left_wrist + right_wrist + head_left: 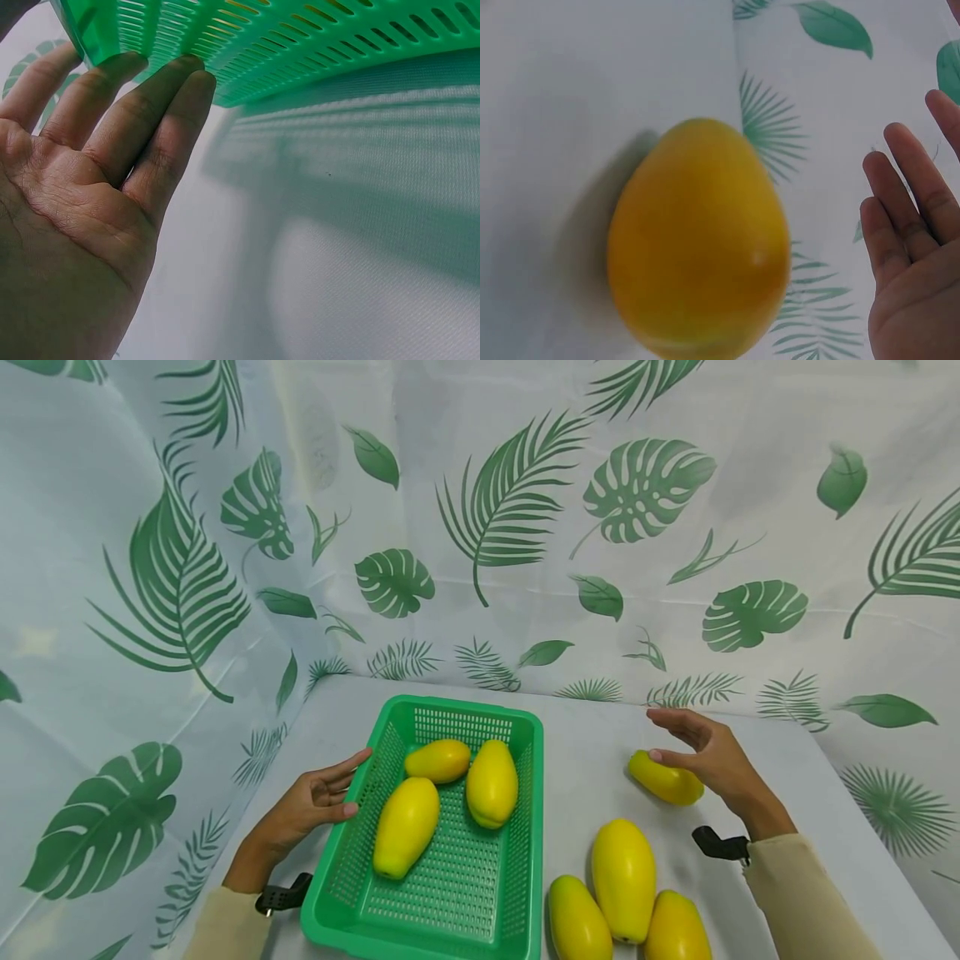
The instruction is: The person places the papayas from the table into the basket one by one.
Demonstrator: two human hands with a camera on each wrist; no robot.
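A white table (585,743) stretches across the lower part of the head view. Behind it hangs a pale back cloth (525,397), creased in places and printed with green leaves. A feathery palm frond (510,497) stands out there, with a broad split leaf (651,489) to its right. Along the table's left side hangs a bluish-white side cloth (60,610), bearing a large frond (180,581) and, lower down, another split leaf (105,818).
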